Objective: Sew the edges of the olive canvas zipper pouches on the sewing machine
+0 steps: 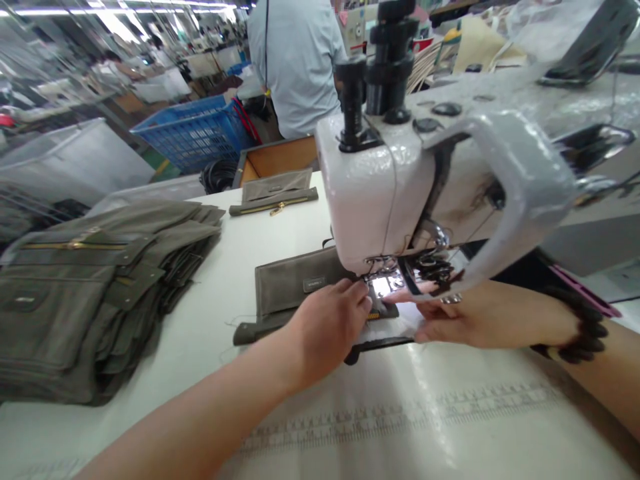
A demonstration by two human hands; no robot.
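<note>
An olive-brown fabric panel (285, 280) with a small label lies under the head of a white sewing machine (360, 193). My left hand (330, 323) rests on its right part, fingers bent and closed on the fabric close to the lit needle area. A bit of yellow zipper (373, 316) shows beside those fingertips. From the right, my right hand (463, 313) reaches under the machine head, forefinger stretched toward the fabric's edge and thumb apart. It grips nothing that I can see. The machine's parts partly hide its fingers. A dark bead bracelet circles that wrist.
Olive fabric pieces with zippers (75, 300) are piled at left. Another zippered piece (275, 190) lies at the table's back. Ruler markings (350, 423) run along the front. Beyond stand a blue basket (193, 133) and a person in a light shirt (300, 67).
</note>
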